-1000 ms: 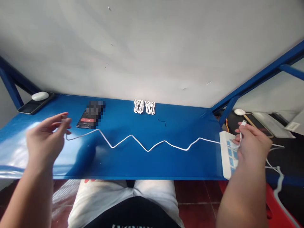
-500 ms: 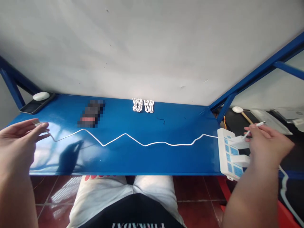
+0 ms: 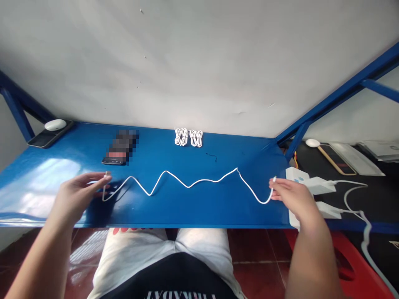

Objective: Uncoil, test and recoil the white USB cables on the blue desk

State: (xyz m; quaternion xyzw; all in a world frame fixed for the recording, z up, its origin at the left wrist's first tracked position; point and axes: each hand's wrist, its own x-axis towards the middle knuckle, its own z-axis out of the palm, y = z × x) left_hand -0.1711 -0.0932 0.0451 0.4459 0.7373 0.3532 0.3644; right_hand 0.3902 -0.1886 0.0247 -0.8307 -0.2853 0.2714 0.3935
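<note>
Cable [image 3: 199, 181] lay zigzagging across our blue table [image 3: 199, 209], its ends pinched by thumb and fingertips: our left hand [image 3: 77, 197] nearly closed on one, our right hand [image 3: 293, 197] on the other, apparently to keep both tips lifted clear. Two white chargers [image 3: 319, 185] sat in a power strip [image 3: 294, 174]. Upside-down lettering on our dark shirt [image 3: 168, 278] was too cut off to read.

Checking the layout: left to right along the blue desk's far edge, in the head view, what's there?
White oval object on black pad, blurred phone, bundled white cables, small black wire
</note>
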